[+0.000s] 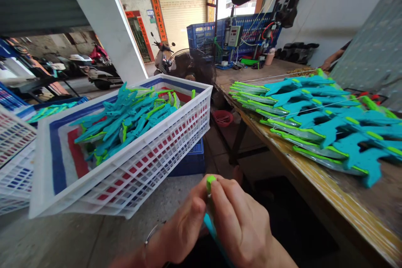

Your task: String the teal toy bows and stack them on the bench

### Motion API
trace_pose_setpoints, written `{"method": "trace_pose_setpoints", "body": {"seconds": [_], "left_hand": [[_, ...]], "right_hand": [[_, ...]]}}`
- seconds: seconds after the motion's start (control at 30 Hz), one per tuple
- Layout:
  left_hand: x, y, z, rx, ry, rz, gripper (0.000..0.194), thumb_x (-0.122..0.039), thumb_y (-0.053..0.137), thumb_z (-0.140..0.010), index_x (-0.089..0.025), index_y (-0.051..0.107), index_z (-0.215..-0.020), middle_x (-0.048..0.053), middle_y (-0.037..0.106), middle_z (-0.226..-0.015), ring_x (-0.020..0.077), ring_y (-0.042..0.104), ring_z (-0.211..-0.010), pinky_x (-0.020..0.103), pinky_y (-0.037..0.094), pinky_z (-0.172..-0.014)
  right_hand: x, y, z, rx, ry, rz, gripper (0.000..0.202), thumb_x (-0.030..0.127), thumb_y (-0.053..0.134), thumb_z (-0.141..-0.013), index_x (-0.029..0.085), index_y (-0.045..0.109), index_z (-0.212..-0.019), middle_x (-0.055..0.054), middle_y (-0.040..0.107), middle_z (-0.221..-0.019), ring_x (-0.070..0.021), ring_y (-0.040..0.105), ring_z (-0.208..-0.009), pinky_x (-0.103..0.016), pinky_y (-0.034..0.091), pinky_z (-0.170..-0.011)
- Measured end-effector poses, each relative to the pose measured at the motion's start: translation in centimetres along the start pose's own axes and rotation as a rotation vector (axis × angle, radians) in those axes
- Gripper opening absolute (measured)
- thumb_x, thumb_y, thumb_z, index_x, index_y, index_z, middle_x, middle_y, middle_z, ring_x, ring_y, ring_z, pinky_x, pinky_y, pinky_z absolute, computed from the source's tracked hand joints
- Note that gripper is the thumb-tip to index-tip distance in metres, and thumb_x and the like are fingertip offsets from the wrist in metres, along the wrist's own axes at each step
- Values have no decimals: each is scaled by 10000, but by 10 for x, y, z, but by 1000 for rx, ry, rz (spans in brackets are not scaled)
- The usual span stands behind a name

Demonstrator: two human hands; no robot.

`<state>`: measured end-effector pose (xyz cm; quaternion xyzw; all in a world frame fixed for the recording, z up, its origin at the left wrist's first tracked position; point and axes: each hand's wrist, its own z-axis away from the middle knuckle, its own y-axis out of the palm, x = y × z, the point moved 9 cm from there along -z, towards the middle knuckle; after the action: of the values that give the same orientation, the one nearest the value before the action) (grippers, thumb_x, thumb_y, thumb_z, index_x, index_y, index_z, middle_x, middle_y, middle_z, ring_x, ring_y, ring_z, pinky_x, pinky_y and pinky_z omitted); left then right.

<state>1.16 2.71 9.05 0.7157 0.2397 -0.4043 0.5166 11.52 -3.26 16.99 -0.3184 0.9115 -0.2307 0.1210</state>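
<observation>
Low in the middle of the view, my left hand (185,222) and my right hand (240,222) are closed together round one teal and green plastic piece (211,181). Its bright green tip sticks up between my fingers, and a teal part shows below; the rest is hidden by my hands. Many similar teal and green pieces (135,113) lie heaped in a white basket (176,127) to the left. More such pieces (333,123) are lined up in overlapping rows on the wooden table (317,180) to the right, with thin strings across them.
A blue crate (188,161) stands under the basket's right end. Behind are a black fan (191,67), a red bowl (222,118) on the floor and blue crates (204,35). Another person's arm (336,57) reaches in beyond the table.
</observation>
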Motion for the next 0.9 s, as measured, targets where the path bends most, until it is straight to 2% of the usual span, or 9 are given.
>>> {"method": "trace_pose_setpoints", "body": {"seconds": [0.13,0.3,0.4,0.47,0.53,0.6,0.7,0.8,0.9], "left_hand": [[-5,16,-11,150,-33,-307,226,-292,637,-981,-201,785,-1125,100,721,-1060,258,629,-1121,344,442,-1085],[6,1,-21,92,99,-333,347,-365,612,-1000,-241,653,-1321,64,690,-1058,199,627,-940,277,487,-876],[14,-3,-22,63,157,-386,310,-370,573,-1018,-232,660,-1283,65,702,-1048,196,633,-908,278,492,-843],[20,0,-25,82,140,-391,274,-369,535,-1035,-217,670,-1219,56,700,-912,181,637,-784,269,501,-734],[26,2,-29,106,99,-346,232,-370,529,-1038,-202,661,-1130,29,653,-764,159,623,-660,251,485,-630],[32,2,-33,135,43,-278,194,-369,552,-1027,-197,634,-1063,15,620,-747,148,627,-625,241,490,-591],[39,7,-36,214,-9,-175,171,-364,596,-1000,-195,621,-1004,21,591,-867,129,623,-626,229,500,-539],[43,6,-38,189,-27,-120,173,-345,642,-971,-184,623,-911,1,534,-860,92,570,-573,198,460,-479],[51,-1,-39,81,-81,-103,197,-347,671,-957,-178,619,-870,-16,521,-799,71,517,-547,180,435,-475]], "right_hand": [[-7,2,7,-27,81,-187,274,63,515,-968,45,596,-1229,-204,732,-994,-252,735,-951,-301,642,-662],[-19,13,7,-95,271,-385,245,31,511,-947,120,616,-1150,-145,694,-996,-214,686,-914,-323,611,-702],[-24,4,-3,-109,334,-474,221,29,492,-939,157,627,-1058,-109,679,-987,-208,658,-911,-351,592,-747],[-31,-9,-10,-109,397,-528,211,31,501,-942,179,624,-1029,-83,662,-984,-184,649,-897,-309,572,-731],[-49,-25,-10,-154,535,-519,201,36,530,-949,203,624,-1008,-61,648,-1005,-162,642,-917,-271,553,-746],[-68,-37,-6,-226,656,-490,178,53,569,-954,219,625,-988,-44,642,-1016,-154,636,-944,-250,535,-765],[-92,-27,6,-260,774,-561,125,101,589,-976,221,608,-948,-24,629,-984,-134,631,-905,-218,524,-725],[-95,-3,18,-162,767,-556,126,117,567,-994,216,582,-918,-5,619,-921,-107,620,-811,-200,520,-696],[-72,11,19,-8,572,-465,113,97,564,-983,204,593,-966,-38,658,-1014,-125,658,-904,-220,544,-779]]}}
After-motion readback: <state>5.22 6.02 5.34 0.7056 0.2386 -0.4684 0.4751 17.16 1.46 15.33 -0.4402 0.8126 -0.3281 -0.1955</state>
